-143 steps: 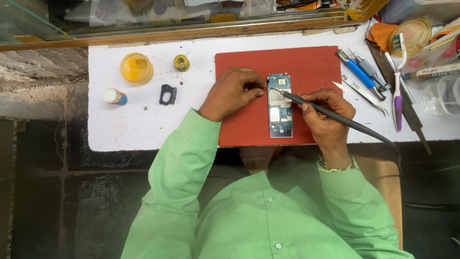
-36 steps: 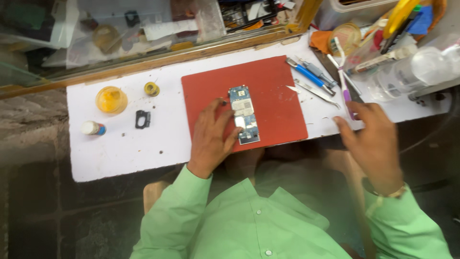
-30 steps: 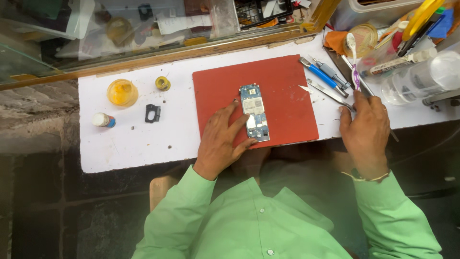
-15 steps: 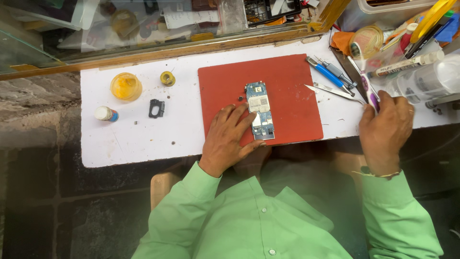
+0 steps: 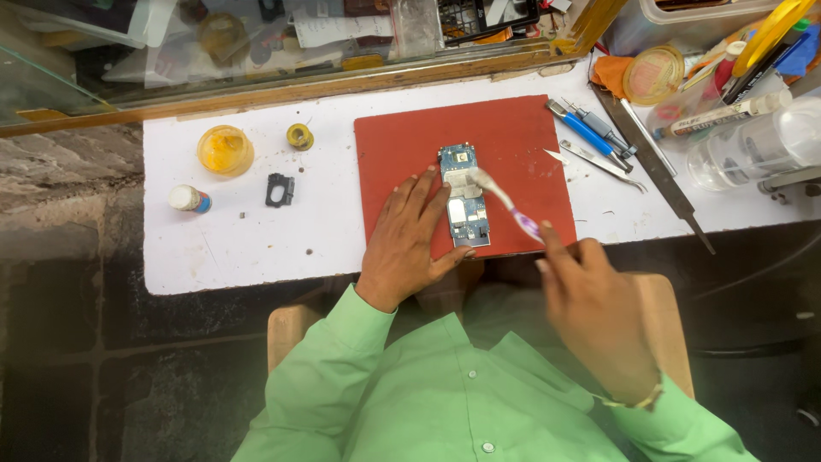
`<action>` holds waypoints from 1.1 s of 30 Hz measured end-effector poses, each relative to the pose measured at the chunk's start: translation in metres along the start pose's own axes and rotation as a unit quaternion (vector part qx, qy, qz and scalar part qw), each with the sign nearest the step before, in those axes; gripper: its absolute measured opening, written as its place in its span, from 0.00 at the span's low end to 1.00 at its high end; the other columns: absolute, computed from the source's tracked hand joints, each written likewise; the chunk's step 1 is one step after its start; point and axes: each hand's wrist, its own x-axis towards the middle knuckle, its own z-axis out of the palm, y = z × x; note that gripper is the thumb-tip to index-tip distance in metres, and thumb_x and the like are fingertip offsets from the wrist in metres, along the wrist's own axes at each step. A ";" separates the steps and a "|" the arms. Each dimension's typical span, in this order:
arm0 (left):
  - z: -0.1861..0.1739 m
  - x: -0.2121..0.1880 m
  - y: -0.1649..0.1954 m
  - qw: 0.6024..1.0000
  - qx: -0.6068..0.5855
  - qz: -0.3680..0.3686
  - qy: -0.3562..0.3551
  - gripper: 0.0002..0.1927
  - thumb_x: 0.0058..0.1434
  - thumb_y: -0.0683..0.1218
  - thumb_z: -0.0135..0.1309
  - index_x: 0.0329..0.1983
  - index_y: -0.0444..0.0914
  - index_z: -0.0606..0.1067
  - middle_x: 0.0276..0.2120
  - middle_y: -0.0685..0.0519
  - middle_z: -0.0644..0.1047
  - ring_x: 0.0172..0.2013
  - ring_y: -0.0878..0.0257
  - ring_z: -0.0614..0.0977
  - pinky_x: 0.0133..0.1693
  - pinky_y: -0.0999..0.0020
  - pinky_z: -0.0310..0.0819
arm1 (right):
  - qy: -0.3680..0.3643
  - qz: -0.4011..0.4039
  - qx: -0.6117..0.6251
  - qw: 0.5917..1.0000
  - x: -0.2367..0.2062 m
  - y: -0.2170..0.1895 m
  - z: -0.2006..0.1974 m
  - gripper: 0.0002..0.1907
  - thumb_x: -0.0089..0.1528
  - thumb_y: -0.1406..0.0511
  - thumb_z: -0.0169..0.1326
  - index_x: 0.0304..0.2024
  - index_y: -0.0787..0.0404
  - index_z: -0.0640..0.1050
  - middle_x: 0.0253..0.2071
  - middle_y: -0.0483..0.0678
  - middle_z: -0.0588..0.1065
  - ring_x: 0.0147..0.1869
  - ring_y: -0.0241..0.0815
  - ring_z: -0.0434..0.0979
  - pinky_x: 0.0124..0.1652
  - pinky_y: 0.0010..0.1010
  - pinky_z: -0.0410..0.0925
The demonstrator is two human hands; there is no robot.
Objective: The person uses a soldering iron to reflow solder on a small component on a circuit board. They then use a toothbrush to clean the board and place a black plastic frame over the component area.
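The toothbrush [image 5: 505, 204], seemingly bristles-down, angles up-left across the circuit board [image 5: 463, 195].

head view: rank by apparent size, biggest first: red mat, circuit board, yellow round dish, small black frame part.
1. red mat
2. circuit board, held down by the left hand
3. yellow round dish
4. small black frame part

All four lie flat on the white bench top, so nearness to the camera hardly skews this.

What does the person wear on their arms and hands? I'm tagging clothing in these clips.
Both arms are in long light green shirt sleeves with buttoned cuffs. The left hand is bare, with no glove or ring visible. The right hand is bare too, with a thin bracelet at the wrist.
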 end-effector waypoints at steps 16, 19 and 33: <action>0.005 0.001 -0.001 1.000 -0.007 -0.002 0.017 0.44 0.55 0.65 0.62 0.68 0.36 0.67 0.71 0.40 0.61 0.67 0.40 0.64 0.68 0.45 0.56 | -0.045 -0.100 -0.057 0.992 0.033 -0.014 0.008 0.27 0.60 0.66 0.55 0.63 0.53 0.75 0.34 0.48 0.71 0.29 0.48 0.77 0.27 0.39 0.70; 0.005 0.002 -0.001 1.000 -0.010 0.005 0.015 0.46 0.54 0.65 0.63 0.70 0.36 0.67 0.70 0.40 0.61 0.67 0.39 0.63 0.67 0.45 0.56 | -0.118 -0.050 -0.084 0.988 0.023 -0.006 -0.007 0.28 0.60 0.66 0.55 0.64 0.48 0.74 0.32 0.48 0.71 0.27 0.49 0.76 0.26 0.41 0.71; 0.006 0.002 -0.001 0.999 -0.020 0.001 0.032 0.44 0.53 0.64 0.66 0.67 0.37 0.68 0.69 0.39 0.61 0.67 0.39 0.64 0.66 0.45 0.60 | -0.100 -0.041 -0.058 0.992 0.027 -0.009 0.005 0.28 0.60 0.66 0.54 0.64 0.49 0.74 0.33 0.49 0.72 0.26 0.52 0.76 0.25 0.45 0.70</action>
